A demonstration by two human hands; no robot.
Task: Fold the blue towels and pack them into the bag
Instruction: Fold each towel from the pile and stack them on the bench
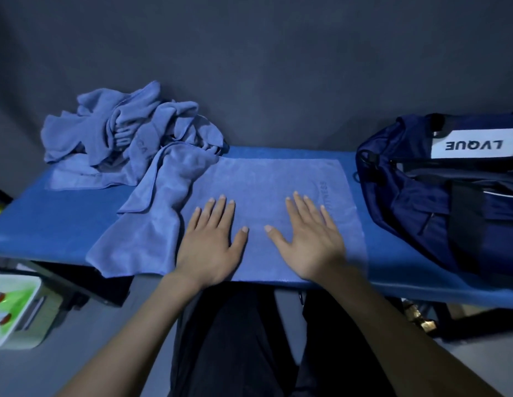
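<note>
Head: hands point(212, 242) flat on plush (rumpled) towel point(266, 181)

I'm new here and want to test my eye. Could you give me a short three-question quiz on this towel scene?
1. True or false: both hands lie flat on the spread towel.
2. On which side of the table does the bag stand: A left, B right?
3. Fill in: the heap of unfolded towels lies at the far ____.

Key: 1 true, left hand and right hand have straight fingers; 2 B; 3 left.
</note>
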